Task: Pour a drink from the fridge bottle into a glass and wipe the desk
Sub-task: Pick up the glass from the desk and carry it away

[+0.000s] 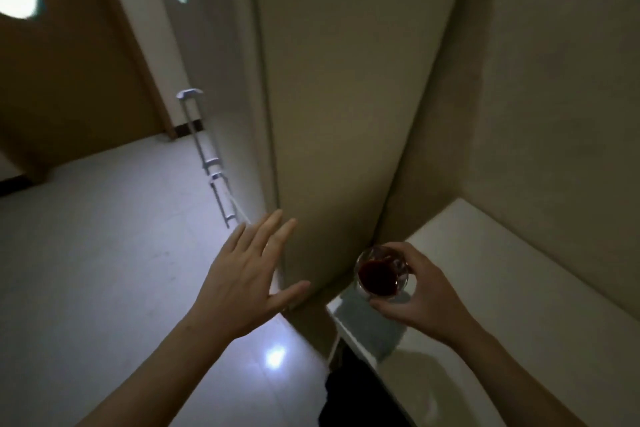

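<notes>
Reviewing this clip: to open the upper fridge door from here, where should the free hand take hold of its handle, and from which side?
Wrap the left hand around the long vertical bar of the upper handle, between its two brackets, coming from the front. The bar stands off the door, leaving finger room behind.

Fridge (339, 87) top is cut off by the upper frame edge. Part of the glass (381, 272) wall is covered by right hand (420, 291) fingers (388, 306). The dark item (360, 395) below the surface (502, 274) is unidentifiable.

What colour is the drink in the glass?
Dark red, almost black, in the glass; head view.
</notes>
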